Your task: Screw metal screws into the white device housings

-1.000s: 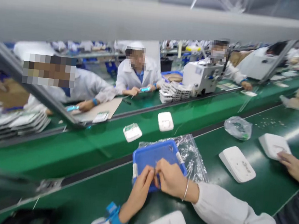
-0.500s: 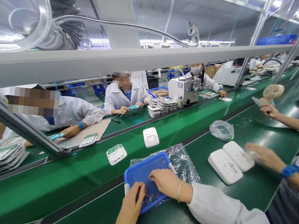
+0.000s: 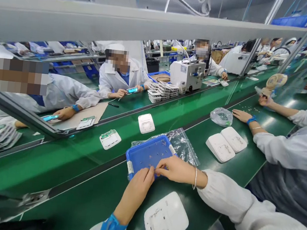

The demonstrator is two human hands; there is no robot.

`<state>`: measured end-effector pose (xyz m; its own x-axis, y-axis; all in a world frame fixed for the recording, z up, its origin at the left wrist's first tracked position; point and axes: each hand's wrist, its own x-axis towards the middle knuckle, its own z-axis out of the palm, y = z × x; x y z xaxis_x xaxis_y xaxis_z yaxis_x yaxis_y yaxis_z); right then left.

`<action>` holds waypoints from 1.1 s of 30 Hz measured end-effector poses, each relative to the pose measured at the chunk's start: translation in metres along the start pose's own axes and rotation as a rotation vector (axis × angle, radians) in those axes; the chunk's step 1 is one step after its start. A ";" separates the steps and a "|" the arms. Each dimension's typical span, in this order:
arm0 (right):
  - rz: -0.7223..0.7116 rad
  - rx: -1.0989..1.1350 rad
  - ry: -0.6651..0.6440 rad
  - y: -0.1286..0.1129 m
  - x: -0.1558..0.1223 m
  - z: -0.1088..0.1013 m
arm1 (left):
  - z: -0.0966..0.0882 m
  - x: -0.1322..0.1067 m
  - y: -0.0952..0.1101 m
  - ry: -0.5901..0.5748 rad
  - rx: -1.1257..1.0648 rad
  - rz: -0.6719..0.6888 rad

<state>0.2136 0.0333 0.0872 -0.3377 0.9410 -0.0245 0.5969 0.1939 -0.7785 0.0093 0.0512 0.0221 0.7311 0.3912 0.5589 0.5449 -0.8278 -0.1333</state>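
A shallow blue tray (image 3: 138, 155) with tiny metal parts scattered in it lies on a crumpled clear plastic bag (image 3: 187, 147). At its near edge, my left hand (image 3: 138, 186) is closed in a pinch, fingertips close to those of my right hand (image 3: 176, 169). The right fingers are pinched too; whatever is between the fingertips is too small to make out. Just in front of me, a white plastic housing (image 3: 168, 219) rests on the green bench, its recessed side up.
Two more white housings (image 3: 225, 144) sit to the right, near a co-worker's hand (image 3: 241, 115). A clear bag (image 3: 221, 116) lies beyond them. On the green conveyor (image 3: 122, 121) are a white housing (image 3: 146, 123) and a panel with a circuit board (image 3: 110, 139). A metal rail (image 3: 124, 26) crosses overhead.
My right hand has drawn back from inside the tray to its near edge, meeting my left. The view has tilted down, showing more of the near housing. A co-worker's hand has moved toward the clear bag.
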 end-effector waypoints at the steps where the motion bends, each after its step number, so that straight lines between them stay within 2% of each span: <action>1: 0.014 0.029 0.011 -0.002 -0.006 0.001 | -0.004 0.001 0.003 0.001 -0.004 0.022; 3: 0.039 0.088 0.053 -0.006 -0.019 0.003 | -0.013 0.003 0.008 -0.021 -0.076 0.021; 4: 0.050 0.107 0.076 -0.007 -0.025 0.004 | -0.017 0.004 0.010 -0.048 -0.176 -0.023; 8: 0.035 0.063 0.116 -0.009 -0.048 0.010 | -0.032 0.014 0.018 -0.190 -0.710 -0.330; 11: -0.066 -0.001 0.130 -0.005 -0.064 0.019 | -0.041 0.019 0.025 -0.290 -1.024 -0.574; 14: -0.123 -0.074 0.129 0.000 -0.079 0.032 | -0.044 0.016 0.032 -0.361 -1.269 -0.815; 20: -0.115 -0.194 0.127 -0.003 -0.101 0.047 | -0.041 -0.004 0.045 -0.624 -1.683 -1.051; 22: -0.135 -0.217 0.151 -0.008 -0.105 0.049 | -0.041 -0.012 0.049 -0.643 -1.814 -1.047; 24: -0.176 -0.272 0.206 -0.011 -0.111 0.052 | -0.043 -0.020 0.052 -0.541 -1.834 -0.987; 26: -0.253 -0.387 0.295 -0.013 -0.118 0.055 | -0.045 -0.027 0.055 -0.312 -1.675 -0.882; 28: -0.343 -0.490 0.346 -0.016 -0.127 0.059 | -0.046 -0.033 0.057 -0.049 -1.403 -0.720; 30: -0.396 -0.529 0.312 -0.018 -0.136 0.064 | -0.043 -0.039 0.058 0.102 -1.165 -0.554; 31: -0.383 -0.534 0.261 -0.019 -0.140 0.067 | -0.040 -0.042 0.058 0.115 -1.090 -0.491; 33: -0.304 -0.563 0.136 -0.020 -0.145 0.074 | -0.032 -0.048 0.060 0.046 -1.019 -0.406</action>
<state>0.1968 -0.1273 0.0602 -0.4785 0.8409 0.2528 0.7916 0.5377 -0.2904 -0.0059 -0.0300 0.0137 0.5466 0.7117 0.4413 0.1307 -0.5930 0.7945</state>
